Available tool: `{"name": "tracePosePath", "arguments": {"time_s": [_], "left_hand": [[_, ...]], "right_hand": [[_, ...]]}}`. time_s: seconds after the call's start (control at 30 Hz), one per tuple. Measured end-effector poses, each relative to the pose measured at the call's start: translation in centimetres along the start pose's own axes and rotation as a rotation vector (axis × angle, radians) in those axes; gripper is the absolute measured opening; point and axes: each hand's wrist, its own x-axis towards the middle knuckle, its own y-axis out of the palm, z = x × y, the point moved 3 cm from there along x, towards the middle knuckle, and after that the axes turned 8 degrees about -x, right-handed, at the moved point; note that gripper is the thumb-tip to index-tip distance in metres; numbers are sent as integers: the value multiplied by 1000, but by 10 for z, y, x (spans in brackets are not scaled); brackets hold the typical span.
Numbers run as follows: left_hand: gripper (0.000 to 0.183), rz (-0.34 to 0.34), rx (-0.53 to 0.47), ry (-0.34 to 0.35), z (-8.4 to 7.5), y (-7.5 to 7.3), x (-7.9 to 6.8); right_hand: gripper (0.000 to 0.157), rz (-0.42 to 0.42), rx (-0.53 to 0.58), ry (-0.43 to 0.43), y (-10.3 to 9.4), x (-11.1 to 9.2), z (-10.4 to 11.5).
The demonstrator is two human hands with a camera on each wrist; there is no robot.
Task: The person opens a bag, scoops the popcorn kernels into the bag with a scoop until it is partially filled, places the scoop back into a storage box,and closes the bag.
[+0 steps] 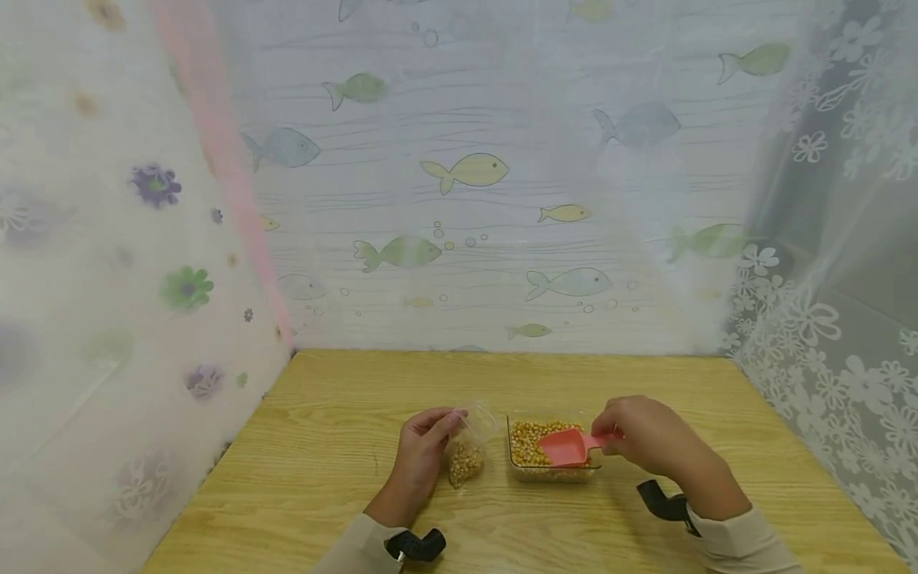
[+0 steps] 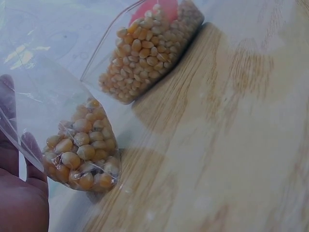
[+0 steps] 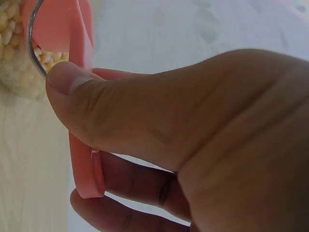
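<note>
right grip (image 3: 183, 116): pink scoop (image 1: 565, 448) | box (image 1: 545, 476): corn kernels (image 1: 527, 448) | bag (image 2: 55, 94): fewer

A yellow wood-grain table (image 1: 538, 526) carries a clear rectangular container (image 1: 555, 476); left of it, a transparent plastic bag (image 1: 466, 461), contact unclear.

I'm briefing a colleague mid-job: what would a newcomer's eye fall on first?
Probably the pink scoop, held by the right hand at the clear container of corn kernels. Next, the clear bag with kernels at its bottom, pinched by the left hand, left of the container. Behind them, the fish-printed sheet fills much of the head view.
</note>
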Motion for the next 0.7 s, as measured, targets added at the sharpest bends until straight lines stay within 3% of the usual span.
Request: {"name": "tracePosePath", "arguments": {"time_s": [0.23, 0.7], "left_hand": [[23, -6, 3, -8, -1, 1, 0], [26, 14, -19, 1, 0, 0, 0]], "right_hand": [[18, -26, -21, -41, 2, 2, 2], [13, -12, 0, -40, 9, 9, 12]]}}
